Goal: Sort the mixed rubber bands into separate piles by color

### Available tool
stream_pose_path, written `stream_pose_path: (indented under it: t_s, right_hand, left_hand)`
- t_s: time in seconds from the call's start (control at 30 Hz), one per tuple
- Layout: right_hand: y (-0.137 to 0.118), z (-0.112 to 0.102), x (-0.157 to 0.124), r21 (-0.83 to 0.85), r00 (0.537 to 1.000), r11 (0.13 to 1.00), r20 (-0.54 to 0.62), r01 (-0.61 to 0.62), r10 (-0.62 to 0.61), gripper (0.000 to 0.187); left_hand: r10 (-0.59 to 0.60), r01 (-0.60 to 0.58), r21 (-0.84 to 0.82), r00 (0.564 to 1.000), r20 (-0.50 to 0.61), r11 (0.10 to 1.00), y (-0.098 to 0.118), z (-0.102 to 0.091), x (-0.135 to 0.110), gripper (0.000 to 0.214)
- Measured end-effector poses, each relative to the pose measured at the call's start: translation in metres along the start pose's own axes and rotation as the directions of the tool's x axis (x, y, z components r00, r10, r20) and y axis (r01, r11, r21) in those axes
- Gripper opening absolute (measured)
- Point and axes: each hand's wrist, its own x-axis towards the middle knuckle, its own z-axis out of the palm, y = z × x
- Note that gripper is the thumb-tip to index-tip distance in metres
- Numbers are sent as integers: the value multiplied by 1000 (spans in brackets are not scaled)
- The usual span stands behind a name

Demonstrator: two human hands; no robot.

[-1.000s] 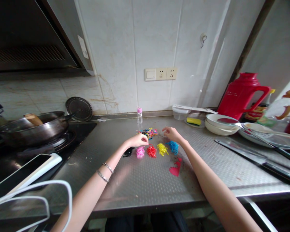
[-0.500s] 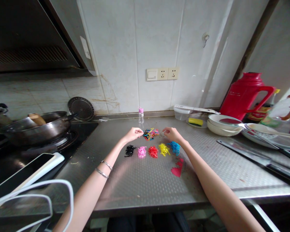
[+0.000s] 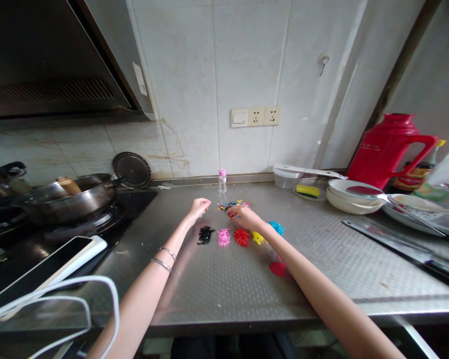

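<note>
A mixed pile of small colourful rubber bands [image 3: 236, 204] lies on the metal counter. My right hand [image 3: 245, 218] reaches over its front side, fingers bent down and closed at the bands; what is between the fingertips is hidden. Left of the pile, my left hand [image 3: 199, 208] hovers with its fingers pinched together, and I cannot make out anything in them. Sorted piles form a row in front: black bands [image 3: 205, 234], pink bands [image 3: 224, 237], red bands [image 3: 241, 237], yellow bands [image 3: 257, 238] and blue bands [image 3: 277, 228]. My right wrist partly covers the yellow ones.
A small clear bottle with a pink cap [image 3: 222, 180] stands behind the pile. A red heart-shaped piece [image 3: 278, 269] lies by my right forearm. To the right are a knife [image 3: 389, 242], bowls [image 3: 346, 202] and a red thermos [image 3: 387, 149]. A pan [image 3: 69, 197] and phone [image 3: 45, 271] are left.
My right hand has moved left from beside the blue bands onto the mixed pile. My left hand has drawn slightly left, away from the pile. The view has shifted a little.
</note>
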Motion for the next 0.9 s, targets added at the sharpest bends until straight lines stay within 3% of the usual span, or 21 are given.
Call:
stream_pose_path:
  t_s: [0.17, 0.63, 0.9]
  right_hand:
    - [-3, 9, 1, -115, 1000, 993, 25, -6, 9, 37]
    - [-8, 5, 1, -240, 994, 966, 76, 99, -83, 30]
    - [-3, 5, 2, -74, 999, 997, -46, -21, 18, 34]
  left_hand:
    - [7, -7, 2, 1000, 7, 1000, 1, 1, -1, 20]
    - [22, -22, 21, 1000, 19, 1000, -3, 6, 1, 19]
    - [39, -40, 14, 999, 21, 999, -1, 7, -1, 16]
